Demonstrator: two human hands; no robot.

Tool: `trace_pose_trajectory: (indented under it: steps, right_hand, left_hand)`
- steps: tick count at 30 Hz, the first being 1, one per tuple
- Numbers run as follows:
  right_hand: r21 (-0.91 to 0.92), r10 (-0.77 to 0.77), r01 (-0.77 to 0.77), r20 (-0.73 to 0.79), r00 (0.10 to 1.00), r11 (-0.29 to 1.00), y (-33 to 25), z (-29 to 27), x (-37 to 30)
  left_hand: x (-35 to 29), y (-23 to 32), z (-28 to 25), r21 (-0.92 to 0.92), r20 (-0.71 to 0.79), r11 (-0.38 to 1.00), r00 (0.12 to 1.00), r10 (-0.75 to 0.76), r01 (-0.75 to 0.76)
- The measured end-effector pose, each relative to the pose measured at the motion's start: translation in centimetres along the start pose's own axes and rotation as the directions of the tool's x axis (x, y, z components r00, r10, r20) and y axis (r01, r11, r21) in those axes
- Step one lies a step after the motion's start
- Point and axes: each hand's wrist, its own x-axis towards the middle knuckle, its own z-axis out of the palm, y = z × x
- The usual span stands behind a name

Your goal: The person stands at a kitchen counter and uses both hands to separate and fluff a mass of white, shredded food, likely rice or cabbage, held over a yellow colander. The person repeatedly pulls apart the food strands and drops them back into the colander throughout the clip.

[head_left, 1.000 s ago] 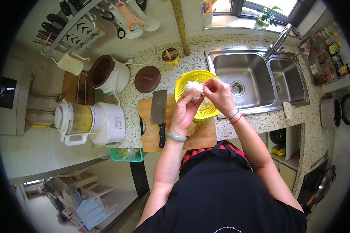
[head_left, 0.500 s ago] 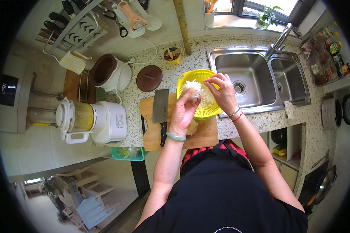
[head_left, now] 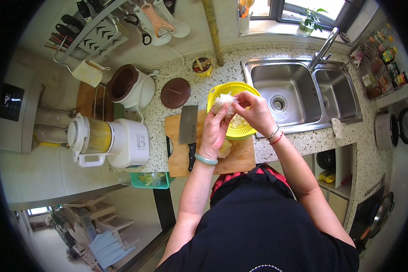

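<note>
A frilly, whitish clump that looks like snow fungus (head_left: 224, 100) rests in my left hand (head_left: 213, 133), held up by closed fingers over the yellow colander (head_left: 211, 93). Thumb and fingertips of my right hand (head_left: 255, 111) pinch the clump's right edge. Loose pale pieces lie in the colander below, partly covered by my hands. A second, yellowish frilly clump (head_left: 225, 148) sits on the wooden cutting board (head_left: 238, 161), half behind my left wrist. Left of it, a cleaver (head_left: 188, 129) lies flat on the board.
To the right is a double steel sink (head_left: 281, 79) with a faucet (head_left: 324, 50). A brown lid (head_left: 175, 93), a white pot with a brown inner bowl (head_left: 131, 86) and a white blender (head_left: 109, 140) stand to the left. A green bin (head_left: 152, 180) is below the counter edge.
My right hand has moved left, from just beside the white clump onto its edge. The left hand still holds the clump over the colander.
</note>
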Motion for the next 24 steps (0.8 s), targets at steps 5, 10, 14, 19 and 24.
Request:
trace_pose_trajectory:
  steps: [5,10,14,19,24]
  right_hand:
    - [-0.1,-0.109,0.104,-0.046,0.993,0.99,-0.2,0.3,0.2]
    - [-0.167,-0.145,0.134,-0.053,0.988,0.977,0.3,0.5,0.5]
    - [-0.176,-0.129,0.121,-0.038,0.991,0.977,0.0,0.6,0.5]
    - [-0.05,0.016,-0.017,-0.039,0.999,0.999,0.6,0.8,0.2]
    - [0.334,0.195,-0.196,0.037,0.98,0.922,2.3,0.5,0.2]
  left_hand:
    - [-0.1,0.1,0.0,0.018,0.01,1.0,1.0,-0.002,0.002]
    - [-0.3,0.2,0.8,0.069,-0.011,0.998,1.0,0.001,0.0]
    - [-0.3,0.1,0.4,0.075,-0.027,0.997,0.999,0.016,-0.014]
    - [0.1,0.3,-0.4,-0.049,-0.017,0.998,0.999,-0.036,0.035]
    - [-0.3,0.8,0.7,-0.112,0.007,0.992,0.998,-0.064,0.065]
